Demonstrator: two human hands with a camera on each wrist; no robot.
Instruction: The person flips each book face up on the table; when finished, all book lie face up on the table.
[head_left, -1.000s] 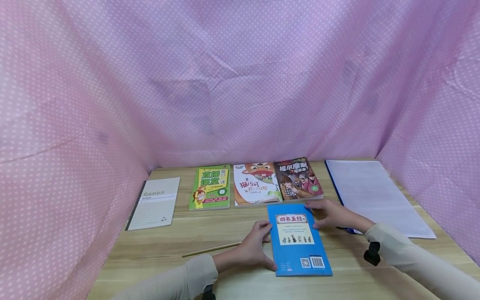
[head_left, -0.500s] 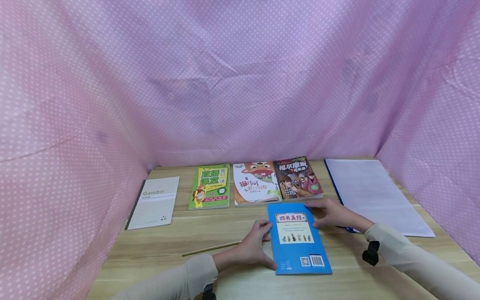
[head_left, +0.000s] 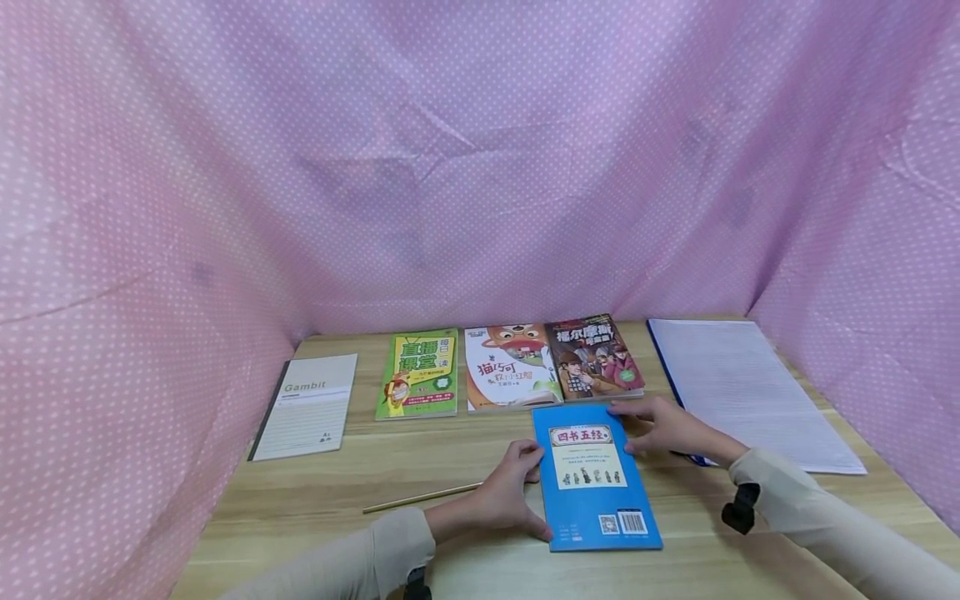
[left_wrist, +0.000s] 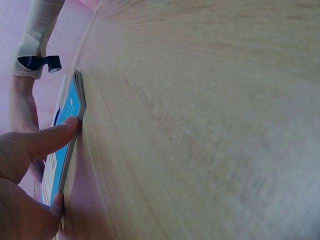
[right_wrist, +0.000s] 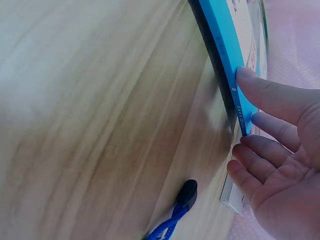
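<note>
A: Item, lower centre of head view: blue book, flat on wooden table. Hands?

B: Left hand at its left edge, thumb and fingertips pressed against the side. Right hand at the upper right corner, fingers straight, touching the spine.

A: Obscured?

B: Page edges hidden under the left thumb. Blue cord cut off at bottom. Pencil partly behind the left hand.

Bright blue paperback book with a cream panel; lime-green book at the pale wood-grain desk's far edge; pink white-dotted cloth behind.
</note>
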